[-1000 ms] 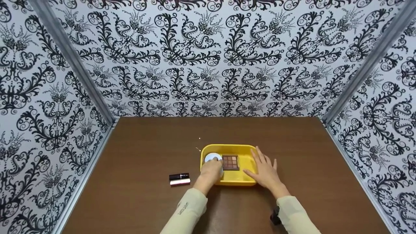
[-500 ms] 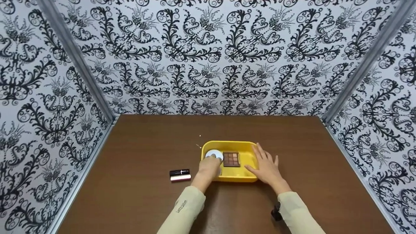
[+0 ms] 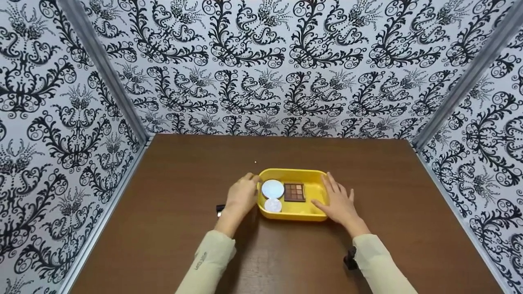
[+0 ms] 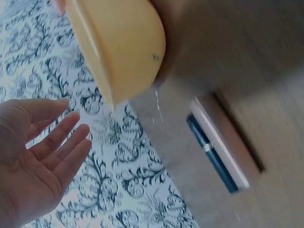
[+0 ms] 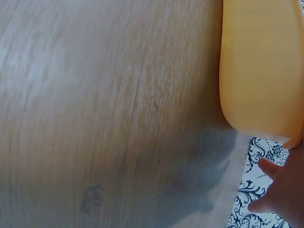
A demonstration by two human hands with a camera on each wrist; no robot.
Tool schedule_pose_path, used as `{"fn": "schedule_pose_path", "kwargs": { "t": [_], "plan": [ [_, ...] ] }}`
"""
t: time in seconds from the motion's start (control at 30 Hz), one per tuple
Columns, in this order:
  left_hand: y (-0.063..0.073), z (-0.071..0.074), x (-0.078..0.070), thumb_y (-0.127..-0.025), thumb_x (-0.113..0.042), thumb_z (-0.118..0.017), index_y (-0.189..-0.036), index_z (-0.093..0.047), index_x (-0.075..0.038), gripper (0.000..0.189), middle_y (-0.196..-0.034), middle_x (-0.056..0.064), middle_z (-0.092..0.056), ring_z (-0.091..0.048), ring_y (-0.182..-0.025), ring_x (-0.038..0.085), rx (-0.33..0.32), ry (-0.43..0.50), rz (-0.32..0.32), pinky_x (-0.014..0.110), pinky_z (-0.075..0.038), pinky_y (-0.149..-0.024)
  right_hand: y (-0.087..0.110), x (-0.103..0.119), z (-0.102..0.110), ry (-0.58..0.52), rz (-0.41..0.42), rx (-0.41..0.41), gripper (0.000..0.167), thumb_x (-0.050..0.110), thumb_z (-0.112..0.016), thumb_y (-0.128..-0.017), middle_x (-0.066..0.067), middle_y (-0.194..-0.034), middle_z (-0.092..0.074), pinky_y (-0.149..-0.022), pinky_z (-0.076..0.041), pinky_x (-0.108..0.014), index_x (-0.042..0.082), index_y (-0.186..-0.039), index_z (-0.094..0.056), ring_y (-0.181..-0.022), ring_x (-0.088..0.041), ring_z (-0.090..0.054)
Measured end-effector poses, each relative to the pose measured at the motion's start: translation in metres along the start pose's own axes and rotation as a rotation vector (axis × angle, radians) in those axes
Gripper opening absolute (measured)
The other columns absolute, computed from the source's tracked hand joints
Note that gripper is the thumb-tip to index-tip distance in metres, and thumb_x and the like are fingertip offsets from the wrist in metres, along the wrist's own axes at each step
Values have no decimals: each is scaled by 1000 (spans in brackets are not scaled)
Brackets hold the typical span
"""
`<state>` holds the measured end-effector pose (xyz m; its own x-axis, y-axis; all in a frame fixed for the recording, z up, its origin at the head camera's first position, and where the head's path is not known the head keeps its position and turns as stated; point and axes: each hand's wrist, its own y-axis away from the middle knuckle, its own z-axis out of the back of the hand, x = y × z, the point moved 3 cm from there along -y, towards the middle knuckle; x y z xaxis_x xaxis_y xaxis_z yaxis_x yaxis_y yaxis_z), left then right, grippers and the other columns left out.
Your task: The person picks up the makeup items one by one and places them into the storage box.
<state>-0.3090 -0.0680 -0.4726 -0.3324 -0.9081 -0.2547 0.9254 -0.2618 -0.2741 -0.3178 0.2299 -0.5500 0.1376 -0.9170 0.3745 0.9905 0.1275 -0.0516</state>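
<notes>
A yellow tray [image 3: 302, 217] stands on the brown table. Inside it lie a large round white case [image 3: 273, 189], a smaller round white case [image 3: 273, 205] and an eyeshadow palette [image 3: 294, 192]. My left hand [image 3: 241, 196] hovers just outside the tray's left end; the left wrist view shows its loosely bent fingers [image 4: 71, 152] with nothing in them. My right hand [image 3: 340, 204] rests at the tray's right rim, fingers spread and thumb over the edge. Left of the tray lie a slim black tube [image 4: 211, 154] and a pink stick-shaped case [image 4: 223, 140], mostly behind my left hand in the head view.
Patterned black-and-white panels [image 3: 261, 81] with grey metal posts enclose the table [image 3: 184, 163] at the back and sides. A small white speck [image 3: 255, 162] lies behind the tray. A black device [image 3: 350, 259] sits at my right wrist.
My left hand has let go of a round white case in the tray and moved out left, uncovering both cases. It now overlaps the two slim items. The right hand stays at the rim.
</notes>
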Motion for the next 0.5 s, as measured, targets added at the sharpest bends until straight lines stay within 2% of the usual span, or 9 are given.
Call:
{"fn": "schedule_pose_path", "kwargs": {
  "t": [0.17,0.33,0.5],
  "plan": [
    [10,6,24,-85,-4,-70,-109,-70,-11,25,-107,11,-68,-71,-93,33,1,-19,41,47,-60,-75,0,0,-1,2,2,1,91,55,-61,-92,-10,-169,-8,-112,-6,-81,20,-161,-13,-144,-48,-29],
    [19,1,46,-82,-1,-73,-113,-71,-11,32,-111,11,-69,-71,-92,33,67,-29,99,44,-61,-74,1,1,1,-2,9,-9,91,54,-62,-91,-9,-169,-10,-112,-7,-81,19,-161,-16,-143,-48,-31],
    [27,-6,59,-83,-3,-74,-116,-70,-9,34,-116,11,-69,-71,-96,35,128,-22,144,45,-61,-78,1,1,1,1,13,-10,91,54,-61,-92,-8,-169,-9,-112,-8,-81,19,-161,-16,-143,-48,-32]
  ]
}}
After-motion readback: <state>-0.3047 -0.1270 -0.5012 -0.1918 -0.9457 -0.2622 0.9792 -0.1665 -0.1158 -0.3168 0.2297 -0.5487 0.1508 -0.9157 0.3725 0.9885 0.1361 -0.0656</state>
